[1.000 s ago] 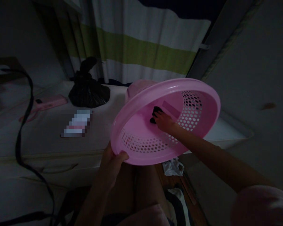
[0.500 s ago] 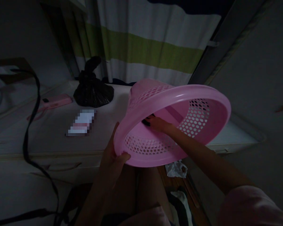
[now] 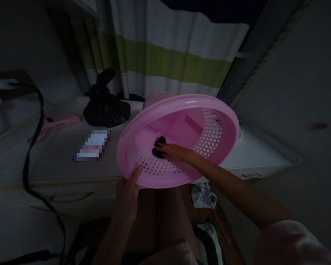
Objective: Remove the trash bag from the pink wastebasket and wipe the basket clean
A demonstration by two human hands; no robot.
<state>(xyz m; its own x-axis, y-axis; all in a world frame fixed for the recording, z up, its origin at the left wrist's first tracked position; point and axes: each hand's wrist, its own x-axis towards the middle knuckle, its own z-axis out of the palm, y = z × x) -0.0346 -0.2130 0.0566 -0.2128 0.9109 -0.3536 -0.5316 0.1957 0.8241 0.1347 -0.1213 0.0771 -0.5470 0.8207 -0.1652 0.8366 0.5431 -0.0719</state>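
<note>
A pink plastic basket [image 3: 176, 101] with rows of round holes is tilted over the white desk, its wide mouth facing me. My left hand [image 3: 129, 191] grips the near left part of its rim, thumb inside and the other fingers hidden beneath. Inside the basket, my right hand [image 3: 172, 151] is closed on a black cloth [image 3: 159, 153], which lies against the inner wall. The dim light hides the cloth's exact kind.
On the white desk [image 3: 57, 165] stand a knotted black plastic bag [image 3: 107, 108], a lit phone [image 3: 93, 144] and a pink case with a strap [image 3: 62, 120]. A dark cable [image 3: 27, 162] hangs at left. Behind is a striped curtain [image 3: 173, 59]; a plastic bag [image 3: 203, 197] lies on the floor.
The basket has shifted left and tipped its mouth more toward me. My right hand has moved left inside it, and more of the black cloth shows. My left hand has slid along the rim.
</note>
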